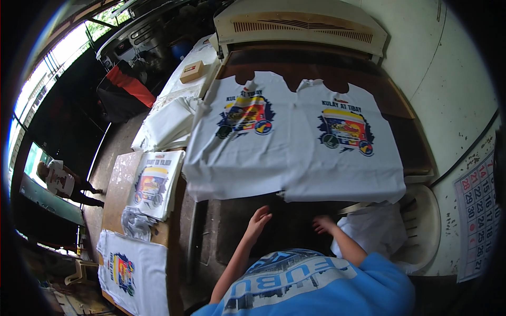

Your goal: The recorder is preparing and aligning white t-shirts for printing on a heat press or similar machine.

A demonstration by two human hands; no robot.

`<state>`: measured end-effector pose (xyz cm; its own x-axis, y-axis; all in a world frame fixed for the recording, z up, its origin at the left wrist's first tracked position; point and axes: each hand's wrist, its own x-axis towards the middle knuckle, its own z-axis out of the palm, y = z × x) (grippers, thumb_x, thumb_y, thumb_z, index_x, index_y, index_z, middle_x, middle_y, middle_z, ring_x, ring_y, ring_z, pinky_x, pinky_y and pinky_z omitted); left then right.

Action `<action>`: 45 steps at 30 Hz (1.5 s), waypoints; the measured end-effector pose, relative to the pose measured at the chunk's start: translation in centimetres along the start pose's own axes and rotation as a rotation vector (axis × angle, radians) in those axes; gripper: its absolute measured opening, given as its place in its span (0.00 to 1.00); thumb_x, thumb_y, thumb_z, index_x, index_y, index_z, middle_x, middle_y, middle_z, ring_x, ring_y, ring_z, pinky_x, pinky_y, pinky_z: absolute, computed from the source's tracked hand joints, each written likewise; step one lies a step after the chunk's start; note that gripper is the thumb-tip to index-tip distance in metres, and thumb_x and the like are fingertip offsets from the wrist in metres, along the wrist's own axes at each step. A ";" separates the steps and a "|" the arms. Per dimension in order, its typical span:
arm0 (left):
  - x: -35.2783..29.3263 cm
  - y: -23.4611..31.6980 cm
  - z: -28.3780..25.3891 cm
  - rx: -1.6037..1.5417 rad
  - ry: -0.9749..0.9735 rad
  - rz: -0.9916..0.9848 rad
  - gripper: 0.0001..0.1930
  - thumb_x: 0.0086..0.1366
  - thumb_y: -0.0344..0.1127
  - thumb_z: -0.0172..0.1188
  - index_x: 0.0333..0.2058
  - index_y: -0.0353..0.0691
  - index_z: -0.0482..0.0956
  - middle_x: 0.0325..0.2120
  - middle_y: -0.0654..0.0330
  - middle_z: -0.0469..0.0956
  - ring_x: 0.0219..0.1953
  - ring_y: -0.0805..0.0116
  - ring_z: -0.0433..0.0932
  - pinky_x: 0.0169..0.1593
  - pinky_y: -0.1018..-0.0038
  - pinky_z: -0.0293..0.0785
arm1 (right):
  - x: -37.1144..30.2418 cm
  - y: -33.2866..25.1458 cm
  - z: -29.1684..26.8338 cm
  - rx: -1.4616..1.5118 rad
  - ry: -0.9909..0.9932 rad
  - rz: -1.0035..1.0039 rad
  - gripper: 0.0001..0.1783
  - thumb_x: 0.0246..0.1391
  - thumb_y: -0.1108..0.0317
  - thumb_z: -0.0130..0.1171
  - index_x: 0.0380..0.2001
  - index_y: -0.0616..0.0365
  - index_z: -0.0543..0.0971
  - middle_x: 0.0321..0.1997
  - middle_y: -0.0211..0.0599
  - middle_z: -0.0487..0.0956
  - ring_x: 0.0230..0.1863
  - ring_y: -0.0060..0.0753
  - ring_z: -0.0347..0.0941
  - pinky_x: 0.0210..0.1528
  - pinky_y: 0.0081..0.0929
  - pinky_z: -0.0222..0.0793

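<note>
Two white shirt pieces lie side by side on a brown conveyor belt, each with a dark lettered heading over a colourful print. The left shirt piece has wrinkles through its print; the right shirt piece lies flatter. Their lower edges hang over the near end of the belt. Just below the left piece's hem is my left hand, open and holding nothing. My right hand is also open, slightly blurred, below the right piece's hem and close to a white cloth heap.
Over the belt's far end stands a vented cream hood. White cloth is heaped on a pale plastic chair at right. A wooden table at left bears stacked printed shirts. Another person is at far left.
</note>
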<state>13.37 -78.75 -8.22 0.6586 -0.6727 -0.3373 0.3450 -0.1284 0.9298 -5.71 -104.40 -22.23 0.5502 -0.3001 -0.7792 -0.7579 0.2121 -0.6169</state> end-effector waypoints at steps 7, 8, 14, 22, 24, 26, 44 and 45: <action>3.8 -1.4 8.3 -0.410 -0.006 -0.137 0.19 0.56 0.40 0.53 0.45 0.43 0.66 0.42 0.62 0.68 0.47 0.69 0.66 0.47 0.66 0.60 | -9.7 5.7 -22.6 1.420 0.324 -0.554 0.28 0.49 0.40 0.41 0.44 0.50 0.68 0.47 0.37 0.68 0.44 0.39 0.65 0.43 0.38 0.62; 4.0 -1.6 8.4 -0.450 -0.013 -0.146 0.18 0.55 0.40 0.53 0.45 0.43 0.67 0.41 0.63 0.69 0.46 0.69 0.66 0.46 0.67 0.60 | -10.7 5.6 -24.0 1.438 0.344 -0.643 0.29 0.50 0.40 0.40 0.45 0.50 0.68 0.46 0.38 0.68 0.44 0.39 0.64 0.42 0.38 0.63; 2.2 1.1 10.2 -0.178 0.199 -0.109 0.13 0.57 0.44 0.55 0.35 0.42 0.75 0.29 0.65 0.76 0.28 0.74 0.74 0.35 0.77 0.66 | -15.2 4.6 -26.7 1.096 0.364 -0.602 0.20 0.52 0.51 0.46 0.44 0.51 0.68 0.44 0.29 0.70 0.40 0.26 0.66 0.40 0.29 0.65; -2.7 7.1 7.5 0.029 0.032 -0.002 0.12 0.55 0.40 0.57 0.35 0.41 0.78 0.27 0.66 0.76 0.31 0.80 0.72 0.37 0.82 0.63 | -22.8 2.2 -27.4 0.218 0.366 -0.510 0.08 0.48 0.65 0.56 0.31 0.56 0.74 0.27 0.29 0.74 0.25 0.21 0.69 0.26 0.19 0.67; -4.8 11.4 6.3 0.051 -0.087 0.072 0.12 0.56 0.40 0.56 0.35 0.39 0.78 0.28 0.66 0.76 0.32 0.79 0.72 0.39 0.81 0.64 | -28.1 -1.7 -29.1 0.288 0.471 -0.551 0.07 0.47 0.64 0.57 0.27 0.55 0.73 0.23 0.26 0.71 0.21 0.19 0.67 0.21 0.17 0.66; -5.6 15.1 4.9 0.040 -0.225 0.155 0.12 0.57 0.38 0.53 0.34 0.36 0.77 0.28 0.63 0.77 0.33 0.76 0.73 0.42 0.78 0.66 | -29.9 -6.2 -27.5 0.399 0.757 -0.816 0.10 0.47 0.61 0.56 0.29 0.54 0.71 0.23 0.26 0.70 0.22 0.19 0.67 0.22 0.16 0.65; 3.9 32.8 -17.0 -0.233 0.378 0.797 0.16 0.57 0.39 0.52 0.44 0.40 0.69 0.42 0.61 0.71 0.43 0.71 0.68 0.47 0.68 0.66 | -24.8 -35.3 -11.2 0.368 0.378 -1.172 0.12 0.51 0.58 0.54 0.32 0.56 0.73 0.19 0.25 0.70 0.15 0.15 0.64 0.14 0.14 0.58; 4.6 29.9 -18.3 -0.228 0.462 0.713 0.18 0.57 0.41 0.53 0.44 0.41 0.70 0.40 0.62 0.71 0.41 0.71 0.68 0.46 0.68 0.65 | -23.1 -34.2 -9.9 0.404 0.341 -1.095 0.09 0.51 0.60 0.54 0.26 0.53 0.73 0.14 0.21 0.64 0.09 0.11 0.55 0.08 0.12 0.46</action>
<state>39.00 -72.37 15.35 0.9557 -0.1689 0.2412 -0.1594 0.3918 0.9061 4.05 -113.98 17.97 0.6643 -0.7181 0.2075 0.2473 -0.0508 -0.9676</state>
